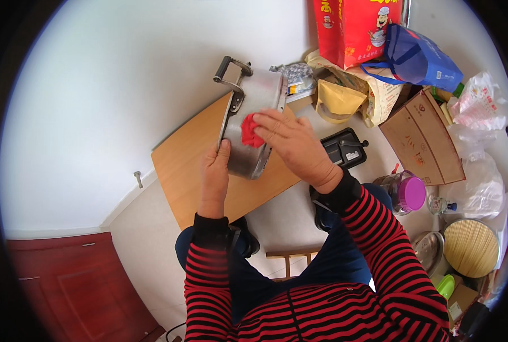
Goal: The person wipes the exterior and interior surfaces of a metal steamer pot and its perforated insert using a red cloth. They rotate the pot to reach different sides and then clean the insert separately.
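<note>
A metal pot (260,92) with a black side handle (223,69) is tipped on its side above a low wooden table (194,149). My left hand (217,171) grips the pot's rim at its near end, thumb on the outer wall. With the fingers of my right hand (294,147) I press a crumpled red cloth (250,131) against the pot's outer side wall. The pot's inside faces away and is hidden.
Right of the table lie a black tray-like object (343,147), a jar with a purple lid (411,194) and a cardboard box (425,141). Red (348,34) and blue (425,60) bags stand behind. A white wall (108,85) borders the table's far left side.
</note>
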A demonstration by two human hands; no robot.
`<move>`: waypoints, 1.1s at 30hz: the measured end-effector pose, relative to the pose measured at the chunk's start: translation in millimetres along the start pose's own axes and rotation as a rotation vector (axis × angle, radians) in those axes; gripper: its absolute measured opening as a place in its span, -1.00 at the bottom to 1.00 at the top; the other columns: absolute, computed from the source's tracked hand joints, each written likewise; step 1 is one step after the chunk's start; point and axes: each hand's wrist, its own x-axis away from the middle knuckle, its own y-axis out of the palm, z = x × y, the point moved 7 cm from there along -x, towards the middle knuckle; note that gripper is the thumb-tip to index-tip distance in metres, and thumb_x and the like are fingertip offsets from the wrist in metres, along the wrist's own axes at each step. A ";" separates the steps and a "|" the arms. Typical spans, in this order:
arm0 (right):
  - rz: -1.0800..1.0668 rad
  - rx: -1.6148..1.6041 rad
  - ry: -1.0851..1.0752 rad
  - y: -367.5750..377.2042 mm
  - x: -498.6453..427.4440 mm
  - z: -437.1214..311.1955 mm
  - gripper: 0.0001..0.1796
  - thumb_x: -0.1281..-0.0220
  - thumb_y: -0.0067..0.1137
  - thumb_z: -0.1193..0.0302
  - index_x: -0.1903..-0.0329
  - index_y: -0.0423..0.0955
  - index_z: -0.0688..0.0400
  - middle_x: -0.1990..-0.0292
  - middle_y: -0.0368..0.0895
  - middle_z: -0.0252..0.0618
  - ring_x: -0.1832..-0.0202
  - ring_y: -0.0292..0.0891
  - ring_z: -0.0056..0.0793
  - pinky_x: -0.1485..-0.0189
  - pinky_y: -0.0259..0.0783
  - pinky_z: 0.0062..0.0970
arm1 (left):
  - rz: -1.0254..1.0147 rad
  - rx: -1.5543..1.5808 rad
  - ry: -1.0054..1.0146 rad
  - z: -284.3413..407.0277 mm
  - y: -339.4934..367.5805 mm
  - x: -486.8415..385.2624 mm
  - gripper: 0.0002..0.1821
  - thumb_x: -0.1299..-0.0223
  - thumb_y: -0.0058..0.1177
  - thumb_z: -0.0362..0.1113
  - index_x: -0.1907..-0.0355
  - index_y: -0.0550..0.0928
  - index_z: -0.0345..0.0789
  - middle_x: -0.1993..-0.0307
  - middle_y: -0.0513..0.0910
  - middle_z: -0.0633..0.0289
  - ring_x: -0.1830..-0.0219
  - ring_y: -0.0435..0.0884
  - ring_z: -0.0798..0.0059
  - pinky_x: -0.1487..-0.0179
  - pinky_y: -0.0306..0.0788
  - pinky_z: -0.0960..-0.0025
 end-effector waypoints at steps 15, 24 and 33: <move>-0.128 -0.129 -0.107 21.9 14.1 -25.3 -0.60 -0.27 0.08 0.52 -0.16 0.60 0.08 -0.34 0.58 -0.37 -0.49 0.37 -0.45 -0.15 0.31 -0.32 | -0.050 0.096 0.034 1.8 2.5 0.8 -0.69 -0.62 0.05 -0.10 0.12 0.73 -0.29 0.34 0.62 0.56 0.29 0.45 0.81 0.17 0.37 0.58; -0.003 -0.047 -0.023 12.7 7.4 -13.4 -0.62 -0.29 0.11 0.49 -0.15 0.62 0.08 -0.38 0.57 -0.36 -0.50 0.38 -0.47 -0.07 0.36 -0.30 | -0.006 0.011 0.034 4.2 -3.7 0.7 -0.68 -0.61 0.07 -0.06 0.22 0.69 -0.23 0.37 0.60 0.56 0.33 0.47 0.80 0.23 0.34 0.60; -0.079 -0.092 -0.107 29.6 12.3 -34.7 -0.61 -0.27 0.14 0.45 -0.16 0.62 0.04 -0.36 0.57 -0.39 -0.49 0.37 -0.48 -0.12 0.33 -0.33 | -0.029 0.043 0.032 3.0 -1.2 1.1 -0.67 -0.62 0.05 -0.07 0.14 0.72 -0.30 0.37 0.60 0.56 0.34 0.41 0.82 0.25 0.33 0.58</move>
